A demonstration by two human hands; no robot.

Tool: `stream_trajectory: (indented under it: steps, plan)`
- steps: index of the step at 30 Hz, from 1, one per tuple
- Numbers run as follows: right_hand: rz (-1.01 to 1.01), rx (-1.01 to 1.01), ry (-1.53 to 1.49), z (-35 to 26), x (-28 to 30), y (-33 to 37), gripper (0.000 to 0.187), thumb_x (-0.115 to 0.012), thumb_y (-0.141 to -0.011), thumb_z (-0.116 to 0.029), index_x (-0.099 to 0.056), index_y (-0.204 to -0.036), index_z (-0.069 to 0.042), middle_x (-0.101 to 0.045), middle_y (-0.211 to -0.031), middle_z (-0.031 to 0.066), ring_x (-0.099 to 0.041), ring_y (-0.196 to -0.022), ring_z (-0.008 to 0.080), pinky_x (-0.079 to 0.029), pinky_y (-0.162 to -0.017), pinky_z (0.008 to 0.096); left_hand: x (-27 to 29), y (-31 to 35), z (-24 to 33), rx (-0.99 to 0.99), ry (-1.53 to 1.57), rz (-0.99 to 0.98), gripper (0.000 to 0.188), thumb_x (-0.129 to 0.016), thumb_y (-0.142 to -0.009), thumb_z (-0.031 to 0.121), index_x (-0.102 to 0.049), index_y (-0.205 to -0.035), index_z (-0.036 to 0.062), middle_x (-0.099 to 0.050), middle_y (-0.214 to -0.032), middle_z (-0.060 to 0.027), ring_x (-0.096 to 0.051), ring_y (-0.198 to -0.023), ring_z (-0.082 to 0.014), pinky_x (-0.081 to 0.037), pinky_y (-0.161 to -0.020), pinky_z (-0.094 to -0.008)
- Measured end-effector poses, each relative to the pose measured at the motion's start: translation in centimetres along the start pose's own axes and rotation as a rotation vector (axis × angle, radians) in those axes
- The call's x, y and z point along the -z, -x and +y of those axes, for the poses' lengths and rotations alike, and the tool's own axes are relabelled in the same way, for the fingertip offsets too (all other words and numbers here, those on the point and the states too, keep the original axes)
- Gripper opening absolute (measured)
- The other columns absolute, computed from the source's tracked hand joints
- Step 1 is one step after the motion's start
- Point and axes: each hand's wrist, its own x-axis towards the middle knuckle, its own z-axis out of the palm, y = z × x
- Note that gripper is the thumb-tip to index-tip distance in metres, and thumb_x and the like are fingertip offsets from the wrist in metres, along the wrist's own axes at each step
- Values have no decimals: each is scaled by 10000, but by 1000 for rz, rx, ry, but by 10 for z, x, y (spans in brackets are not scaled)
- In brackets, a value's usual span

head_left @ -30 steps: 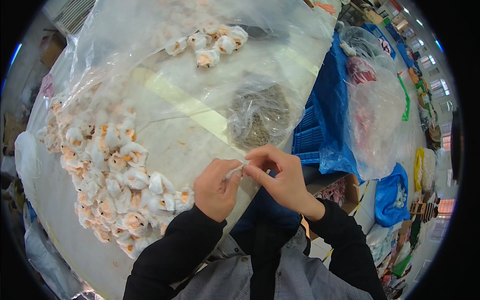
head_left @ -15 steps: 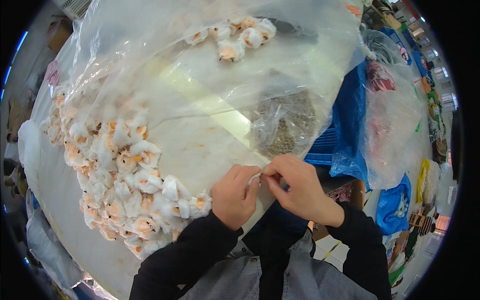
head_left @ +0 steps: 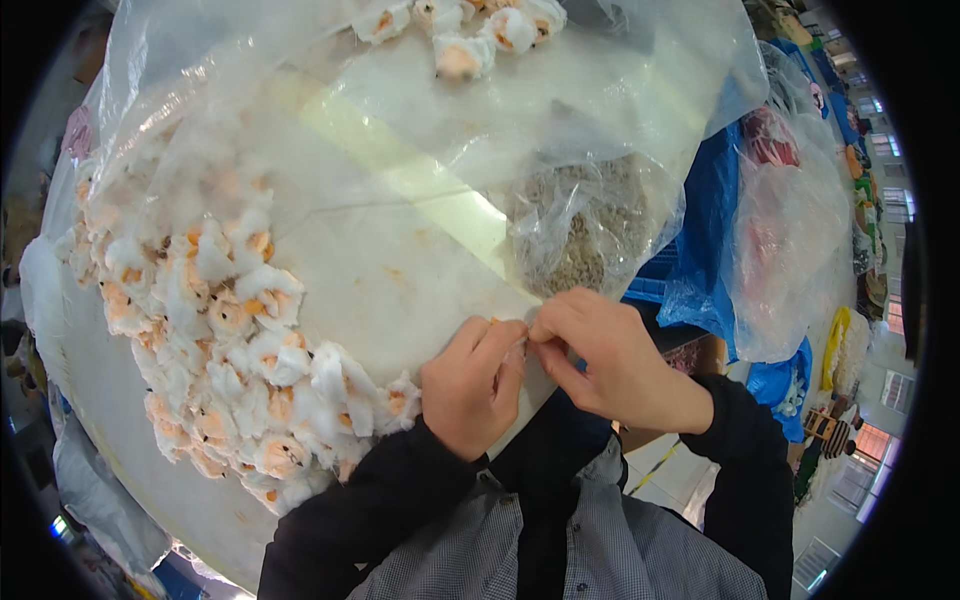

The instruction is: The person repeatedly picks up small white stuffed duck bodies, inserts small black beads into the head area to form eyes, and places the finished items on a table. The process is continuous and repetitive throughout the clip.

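Note:
Over the near edge of the table, my left hand [head_left: 468, 388] and my right hand [head_left: 612, 362] meet fingertip to fingertip, both closed in a pinch. Between them is something small; a whitish bit and a speck of orange show, but the fingers hide most of it. Just left of my left hand begins a large heap of small fluffy white-and-peach plush pieces [head_left: 283, 455] with orange parts and dark spots. Beyond my right hand lies a clear plastic bag [head_left: 575, 235] of small grey-brown bits.
Clear plastic sheeting [head_left: 420, 130] covers the far part of the white table [head_left: 375, 270]. Several more plush pieces [head_left: 465, 55] lie at the far side. To the right are a blue plastic liner [head_left: 705, 230], a blue crate [head_left: 650, 278] and a clear bag with pinkish contents [head_left: 785, 240].
My hands stay together at the table edge, still pinching, with the right fingers shifted slightly. The white strip seen between the fingers is now mostly hidden. The whole view has shifted a little.

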Motion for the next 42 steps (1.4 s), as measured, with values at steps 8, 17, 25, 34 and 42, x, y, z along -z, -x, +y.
stream_trajectory:
  steps: [8,17,25,34,42]
  plan:
    - [23,-9,-34,5,-6,0,163,-693,-861,-14,-548,-930,-47,-600,-853,132,-600,-831,378,-470,-693,460,1,0,3,34,32,-25,215,-693,-885,-30,-710,-1090,32,-619,-854,-112,-524,-549,-235,-412,-507,-334]
    - [92,-17,-37,-3,-8,2,142,-701,-859,-12,-574,-914,-46,-613,-800,124,-624,-785,351,-489,-675,429,1,4,-1,-11,77,1,225,-682,-915,-24,-690,-1136,19,-674,-919,-102,-541,-552,-183,-409,-492,-303]
    - [298,37,61,-33,57,-42,47,-701,-931,-29,-682,-940,13,-717,-846,84,-681,-731,139,-531,-718,250,4,3,9,3,303,297,365,-670,-947,68,-595,-1300,15,-706,-925,-49,-467,-524,-82,-383,-513,-261]
    - [198,584,370,-79,-43,-184,183,-716,-912,-157,-664,-1054,-54,-665,-1038,122,-659,-997,342,-565,-738,457,-6,10,-12,-86,104,8,72,-649,-917,66,-675,-984,73,-678,-752,-127,-654,-633,-297,-524,-612,-396]
    - [-81,578,673,-78,-94,-227,280,-739,-906,-258,-657,-1080,-55,-630,-1051,89,-664,-993,309,-568,-776,450,-7,9,-13,-37,103,-15,89,-641,-881,61,-661,-968,57,-704,-811,-141,-695,-683,-336,-547,-642,-433]
